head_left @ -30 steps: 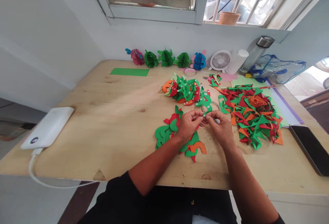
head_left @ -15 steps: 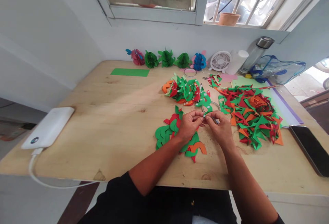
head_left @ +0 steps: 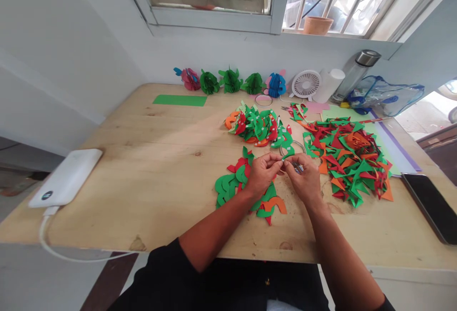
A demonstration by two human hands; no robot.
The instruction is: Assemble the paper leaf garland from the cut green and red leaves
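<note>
My left hand (head_left: 264,174) and my right hand (head_left: 304,178) meet fingertip to fingertip over the wooden table. Both pinch a small green paper cutout (head_left: 287,156) with a tiny white patch on it. Most of the cutout is hidden by the fingers. Under my left hand and forearm lies a pile of curved green, red and orange paper cutouts (head_left: 225,186). Just beyond the fingers, a clear ring-shaped roll (head_left: 300,146) lies flat. A shiny metal thing, too hidden to name, shows beside my right fingers. Farther back sits a heap of cutouts with white patches (head_left: 255,128).
Paper scraps (head_left: 352,159) are heaped at right, with a phone (head_left: 432,208) beyond. A power bank (head_left: 66,178) with a cable lies left. Along the wall stand several folded paper figures (head_left: 230,81), a small fan (head_left: 306,84) and a glass bottle (head_left: 358,75). A green strip (head_left: 179,100) lies back left.
Both hands stay pinched on the cutout in nearly the same place, with only a slight shift of the fingers. The piles have not visibly changed.
</note>
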